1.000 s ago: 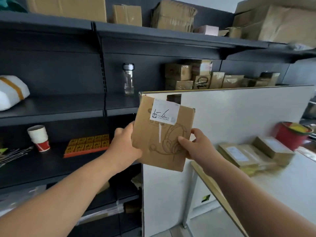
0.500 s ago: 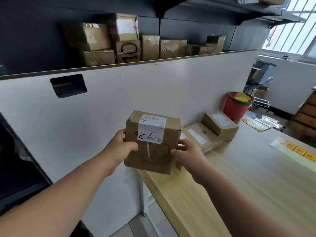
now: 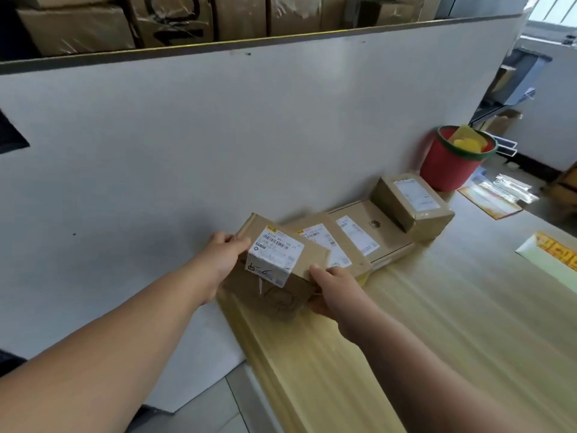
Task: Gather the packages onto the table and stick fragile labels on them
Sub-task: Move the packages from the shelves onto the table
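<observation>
I hold a brown cardboard package (image 3: 278, 276) with a white shipping label between both hands at the left end of the wooden table (image 3: 437, 323), against the white partition. My left hand (image 3: 223, 256) grips its far left edge and my right hand (image 3: 332, 287) grips its near right corner. Whether the package touches the table I cannot tell. Beside it lie two flat packages (image 3: 349, 242), and a thicker box (image 3: 412, 204) sits behind them. A strip of yellow and red labels (image 3: 555, 254) lies on the table's right side.
A white partition (image 3: 218, 135) stands along the table's far side, with shelved cardboard boxes (image 3: 175, 20) behind it. A red bucket (image 3: 452, 157) with yellow items stands at the table's far end, next to plastic sleeves and a sheet (image 3: 499, 192).
Both hands carried the package from the shelf area over to the table and lowered it beside the flat packages. My view swung right and down.
</observation>
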Motion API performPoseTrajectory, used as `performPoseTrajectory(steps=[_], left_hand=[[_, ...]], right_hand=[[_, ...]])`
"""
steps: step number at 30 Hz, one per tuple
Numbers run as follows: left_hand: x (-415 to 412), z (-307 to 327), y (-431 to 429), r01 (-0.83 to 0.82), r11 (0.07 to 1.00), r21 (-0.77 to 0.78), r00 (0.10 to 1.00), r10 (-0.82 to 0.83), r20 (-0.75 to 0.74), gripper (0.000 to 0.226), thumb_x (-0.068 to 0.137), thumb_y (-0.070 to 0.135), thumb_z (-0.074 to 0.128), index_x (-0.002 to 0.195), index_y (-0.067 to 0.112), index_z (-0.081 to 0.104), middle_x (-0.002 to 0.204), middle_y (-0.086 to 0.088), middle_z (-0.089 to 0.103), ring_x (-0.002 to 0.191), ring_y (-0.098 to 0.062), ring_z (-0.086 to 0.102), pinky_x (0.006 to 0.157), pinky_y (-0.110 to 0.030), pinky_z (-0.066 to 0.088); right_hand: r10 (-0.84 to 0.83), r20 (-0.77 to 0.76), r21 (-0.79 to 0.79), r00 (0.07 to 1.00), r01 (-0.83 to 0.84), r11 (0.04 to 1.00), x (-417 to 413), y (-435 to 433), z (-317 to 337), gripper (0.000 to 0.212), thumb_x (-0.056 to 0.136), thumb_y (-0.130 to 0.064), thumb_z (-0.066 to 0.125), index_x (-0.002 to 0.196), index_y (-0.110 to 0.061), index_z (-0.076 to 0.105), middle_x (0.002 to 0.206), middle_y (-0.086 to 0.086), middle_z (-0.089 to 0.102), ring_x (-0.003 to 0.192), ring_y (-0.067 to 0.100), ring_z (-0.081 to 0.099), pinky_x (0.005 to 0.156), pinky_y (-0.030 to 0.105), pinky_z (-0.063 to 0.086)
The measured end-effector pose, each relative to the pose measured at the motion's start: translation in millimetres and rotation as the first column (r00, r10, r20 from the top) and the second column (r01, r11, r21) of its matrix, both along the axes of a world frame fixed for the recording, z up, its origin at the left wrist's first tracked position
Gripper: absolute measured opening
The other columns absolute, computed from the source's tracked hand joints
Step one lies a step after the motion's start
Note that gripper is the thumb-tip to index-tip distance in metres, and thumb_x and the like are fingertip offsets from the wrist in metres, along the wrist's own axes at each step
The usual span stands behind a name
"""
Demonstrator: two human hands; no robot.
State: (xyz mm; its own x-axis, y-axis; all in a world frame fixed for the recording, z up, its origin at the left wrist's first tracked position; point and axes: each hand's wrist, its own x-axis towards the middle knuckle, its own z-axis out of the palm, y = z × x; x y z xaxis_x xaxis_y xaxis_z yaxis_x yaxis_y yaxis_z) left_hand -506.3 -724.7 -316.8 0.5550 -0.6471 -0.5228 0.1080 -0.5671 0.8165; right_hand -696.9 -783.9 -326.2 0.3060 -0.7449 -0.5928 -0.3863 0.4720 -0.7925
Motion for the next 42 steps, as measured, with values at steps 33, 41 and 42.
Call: performPoseTrajectory(steps=[33,41,42], left_hand=[[34.1,51.3,81.4,0.188,0.97,0.157,0.595,-0.24,0.767,0.078,0.089,0.047,0.054,0.151,0.021,0.014,0.157,-0.006,0.02,0.143,-0.023,0.021,0.114,-0.037,0.024],[67.9,96.9,239.7,0.011,0.966,0.26,0.368,-0.245,0.897,0.08,0.092,0.055,0.044,0.152,0.022,0.001,0.16,-0.005,0.005,0.146,-0.022,0.005,0.118,-0.041,0.012],[70.2,103.8,263.5,-0.02,0.966,0.257,0.35,-0.234,0.907,0.081,0.092,0.055,0.044,0.152,0.022,0.001,0.159,-0.005,0.006,0.146,-0.022,0.006,0.118,-0.041,0.012]], right_hand=[[0.252,-0.647,-0.652,0.719,-0.694,0.305,63.1,44.6,50.4,0.059,0.095,-0.039,0.05,0.146,-0.018,0.031,0.156,0.003,0.023,0.143,0.023,0.02,0.116,0.036,0.021],[0.308,-0.684,-0.691,0.661,-0.723,0.019,119.3,148.1,92.8,0.065,0.095,-0.043,0.047,0.15,-0.022,0.022,0.16,0.004,0.013,0.147,0.023,0.01,0.117,0.039,0.011],[0.318,-0.685,-0.695,0.655,-0.718,-0.019,127.0,165.2,98.0,0.065,0.095,-0.043,0.047,0.15,-0.022,0.021,0.16,0.004,0.013,0.147,0.024,0.01,0.118,0.039,0.012]])
